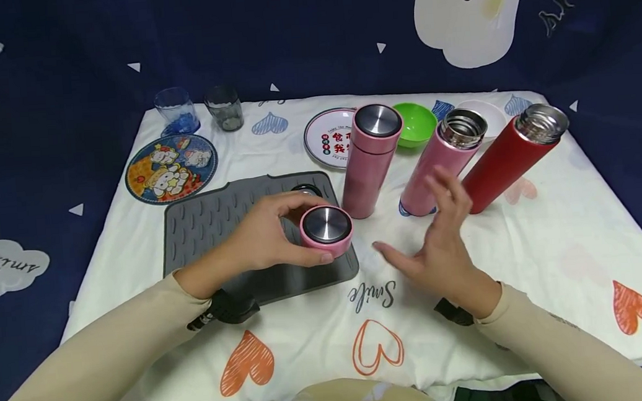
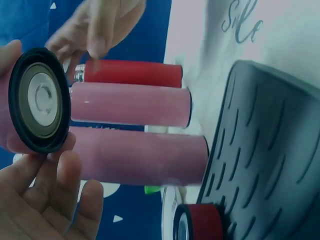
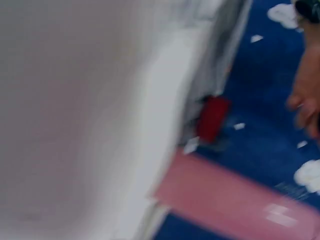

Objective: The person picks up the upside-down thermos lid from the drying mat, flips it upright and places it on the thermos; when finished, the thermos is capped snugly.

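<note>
Pink and round, a flask lid point(image 1: 328, 236) with a shiny metal disc on top is pinched in the grip of the left hand point(image 1: 270, 235), above a grey mat point(image 1: 211, 224) of raised ridges. The right hand point(image 1: 444, 251) holds nothing, its grip spread before a cylindrical, steel-necked uncapped pink flask point(image 1: 427, 171). Beside that stand a capped pink flask point(image 1: 369, 172) and an uncapped red flask point(image 1: 505, 166).

On the desk point(image 1: 564, 314), a mat point(image 1: 206, 230) bearing one lid point(image 2: 206, 221) lies left of a row: first flask point(image 1: 368, 175), middle flask point(image 1: 422, 175), end flask point(image 1: 500, 172). The left hand point(image 1: 264, 235) holds another lid point(image 1: 327, 228) over the mat's right part. Behind the mat's left side a plate point(image 1: 135, 167) lies before two glasses point(image 1: 224, 111); a bowl point(image 1: 416, 122) sits behind the flasks.
</note>
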`<action>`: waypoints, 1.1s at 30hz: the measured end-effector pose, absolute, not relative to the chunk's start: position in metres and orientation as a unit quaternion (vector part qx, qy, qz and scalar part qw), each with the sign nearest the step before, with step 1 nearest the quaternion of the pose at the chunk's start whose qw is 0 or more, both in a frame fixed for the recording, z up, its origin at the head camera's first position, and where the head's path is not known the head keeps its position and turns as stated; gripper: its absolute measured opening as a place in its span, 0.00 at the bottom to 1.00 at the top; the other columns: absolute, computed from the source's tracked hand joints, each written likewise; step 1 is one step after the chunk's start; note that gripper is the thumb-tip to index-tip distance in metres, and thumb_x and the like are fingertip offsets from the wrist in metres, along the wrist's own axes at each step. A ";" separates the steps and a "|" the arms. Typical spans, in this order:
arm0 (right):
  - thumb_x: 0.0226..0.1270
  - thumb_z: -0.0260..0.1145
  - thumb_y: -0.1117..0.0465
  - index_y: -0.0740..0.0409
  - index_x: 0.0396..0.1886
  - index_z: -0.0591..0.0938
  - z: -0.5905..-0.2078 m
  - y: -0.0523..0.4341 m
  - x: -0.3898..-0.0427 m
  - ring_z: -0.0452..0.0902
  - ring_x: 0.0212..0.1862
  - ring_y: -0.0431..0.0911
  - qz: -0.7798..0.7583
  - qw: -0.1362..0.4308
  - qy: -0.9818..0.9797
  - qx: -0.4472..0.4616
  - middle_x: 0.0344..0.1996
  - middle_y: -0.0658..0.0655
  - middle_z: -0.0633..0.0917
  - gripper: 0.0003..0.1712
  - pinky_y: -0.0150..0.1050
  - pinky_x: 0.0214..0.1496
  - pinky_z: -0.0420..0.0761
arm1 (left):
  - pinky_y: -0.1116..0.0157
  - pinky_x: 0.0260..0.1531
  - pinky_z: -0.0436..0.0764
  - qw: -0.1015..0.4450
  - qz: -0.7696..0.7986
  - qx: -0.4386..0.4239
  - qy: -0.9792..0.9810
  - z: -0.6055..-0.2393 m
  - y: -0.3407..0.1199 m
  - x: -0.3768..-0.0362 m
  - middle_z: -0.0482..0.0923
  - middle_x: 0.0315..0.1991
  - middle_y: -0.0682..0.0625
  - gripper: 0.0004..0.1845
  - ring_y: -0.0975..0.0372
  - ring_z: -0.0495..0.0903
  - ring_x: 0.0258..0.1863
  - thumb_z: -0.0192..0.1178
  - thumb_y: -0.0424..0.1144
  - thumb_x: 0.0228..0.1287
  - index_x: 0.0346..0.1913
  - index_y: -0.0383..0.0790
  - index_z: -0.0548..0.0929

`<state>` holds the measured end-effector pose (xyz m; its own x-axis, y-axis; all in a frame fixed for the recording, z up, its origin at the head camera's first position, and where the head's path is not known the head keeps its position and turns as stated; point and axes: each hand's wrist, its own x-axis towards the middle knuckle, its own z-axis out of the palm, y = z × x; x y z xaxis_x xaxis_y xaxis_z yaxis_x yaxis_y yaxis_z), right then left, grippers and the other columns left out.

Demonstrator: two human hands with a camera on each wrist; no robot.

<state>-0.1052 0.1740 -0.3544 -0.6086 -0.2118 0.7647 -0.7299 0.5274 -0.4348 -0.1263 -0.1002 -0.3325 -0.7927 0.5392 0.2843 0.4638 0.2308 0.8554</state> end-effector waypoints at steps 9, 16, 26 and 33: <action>0.50 0.80 0.57 0.50 0.75 0.39 -0.385 0.206 -0.153 0.51 0.71 0.45 0.605 0.070 -0.791 -0.056 0.71 0.54 0.54 0.67 0.39 0.70 0.57 | 0.56 0.43 0.77 0.014 0.524 0.293 0.799 -0.325 -0.112 -0.135 0.82 0.46 0.59 0.33 0.64 0.77 0.45 0.81 0.40 0.40 0.55 0.43 0.82; 0.54 0.78 0.52 0.59 0.63 0.70 -0.393 0.229 -0.166 0.74 0.53 0.47 0.553 0.017 -0.831 -0.065 0.54 0.57 0.78 0.40 0.39 0.55 0.73 | 0.60 0.44 0.77 0.014 0.533 0.296 0.792 -0.316 -0.110 -0.134 0.82 0.47 0.58 0.36 0.63 0.77 0.46 0.82 0.38 0.39 0.57 0.44 0.81; 0.41 0.85 0.58 0.57 0.48 0.80 -0.383 0.219 -0.113 0.77 0.42 0.44 0.482 -0.035 -0.866 0.130 0.40 0.52 0.84 0.33 0.34 0.48 0.75 | 0.61 0.32 0.75 -0.031 0.563 0.337 0.754 -0.281 -0.075 -0.130 0.81 0.43 0.58 0.34 0.61 0.75 0.37 0.82 0.39 0.37 0.54 0.44 0.82; 0.42 0.83 0.66 0.59 0.52 0.78 -0.360 0.200 -0.089 0.78 0.44 0.44 0.504 -0.059 -0.846 0.164 0.42 0.51 0.83 0.35 0.31 0.49 0.76 | 0.66 0.35 0.75 -0.081 0.513 0.351 0.779 -0.262 -0.011 -0.124 0.74 0.44 0.58 0.38 0.66 0.73 0.37 0.82 0.53 0.36 0.56 0.46 0.83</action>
<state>-0.0886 0.2004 -0.3601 -0.9392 -0.3371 0.0647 -0.2176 0.4389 -0.8718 -0.1243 -0.0113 -0.2621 -0.7409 0.4633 0.4862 0.6298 0.2281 0.7425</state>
